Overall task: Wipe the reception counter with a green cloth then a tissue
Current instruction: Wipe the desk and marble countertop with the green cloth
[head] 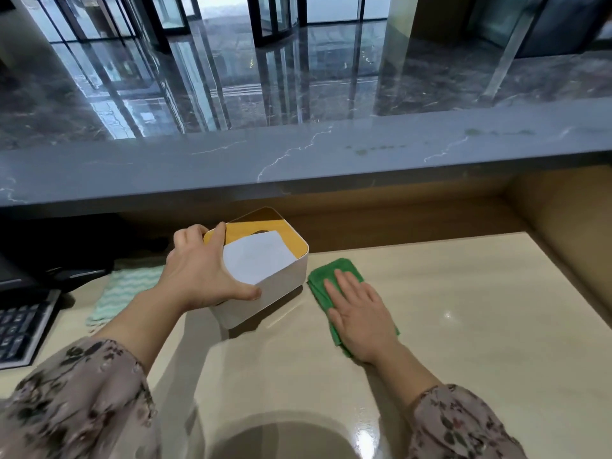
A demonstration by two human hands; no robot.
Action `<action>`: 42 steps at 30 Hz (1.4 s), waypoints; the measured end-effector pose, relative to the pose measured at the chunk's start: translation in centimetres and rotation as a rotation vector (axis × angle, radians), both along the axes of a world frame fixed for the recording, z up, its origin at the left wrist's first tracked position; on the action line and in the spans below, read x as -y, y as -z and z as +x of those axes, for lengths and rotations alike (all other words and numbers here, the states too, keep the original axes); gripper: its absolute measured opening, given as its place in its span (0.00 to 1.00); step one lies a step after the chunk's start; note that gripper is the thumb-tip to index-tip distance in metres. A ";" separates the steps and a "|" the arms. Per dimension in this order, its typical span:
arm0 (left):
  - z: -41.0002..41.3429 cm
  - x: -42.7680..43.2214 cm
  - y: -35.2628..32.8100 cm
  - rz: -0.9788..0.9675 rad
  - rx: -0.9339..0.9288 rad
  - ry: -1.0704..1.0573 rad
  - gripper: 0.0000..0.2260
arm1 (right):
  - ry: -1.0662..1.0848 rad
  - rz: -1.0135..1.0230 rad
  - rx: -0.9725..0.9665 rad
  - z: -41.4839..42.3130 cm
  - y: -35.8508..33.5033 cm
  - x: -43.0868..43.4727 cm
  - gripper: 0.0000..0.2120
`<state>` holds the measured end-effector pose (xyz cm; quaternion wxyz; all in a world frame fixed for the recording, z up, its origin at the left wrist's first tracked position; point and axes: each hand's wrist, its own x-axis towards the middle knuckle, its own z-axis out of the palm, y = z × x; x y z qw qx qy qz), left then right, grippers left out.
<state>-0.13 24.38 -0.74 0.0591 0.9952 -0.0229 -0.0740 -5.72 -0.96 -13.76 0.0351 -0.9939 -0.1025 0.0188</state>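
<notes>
a: we start with the biggest thing, the pale reception counter (pixel 463 326), glossy, running under the grey stone ledge (pixel 298 160). which step would we say we're in?

b: the cloth step, we judge. our right hand (pixel 361 319) lies flat, fingers spread, pressing the folded green cloth (pixel 328 276) onto the counter just right of the tissue box (pixel 284 279).

a: and the box?

b: white, with a yellow lid and a tissue (pixel 255 260) standing out of the slot. it looks tipped up at our end, a dark gap under it. our left hand (pixel 202 273) grips it, thumb on the near wall, fingers curled over the far left corner.

a: so the next move?

b: likely sweeping the cloth under where the box sits, keeping the box clear of it. the tissue comes after.

a: smaller things?

b: a striped rag (pixel 122 293) lies left of the box, a keyboard (pixel 23 323) at the far left edge.
</notes>
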 end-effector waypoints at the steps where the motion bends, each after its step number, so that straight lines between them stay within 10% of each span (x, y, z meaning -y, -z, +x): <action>1: 0.2 0.7 0.1 -0.002 -0.006 0.013 0.58 | 0.066 -0.009 0.008 0.0 -0.1 2.2 0.32; 12: 2.1 3.7 0.7 0.065 -0.024 0.132 0.57 | 0.586 -0.025 -0.132 -0.5 -0.5 13.2 0.27; 27: 4.0 7.7 1.1 0.170 -0.059 0.298 0.54 | 0.170 0.027 -0.111 -7.8 0.5 3.0 0.27; 42: 2.0 8.8 0.8 0.100 0.039 0.339 0.59 | 0.528 -0.005 -0.233 -5.9 -1.3 9.1 0.29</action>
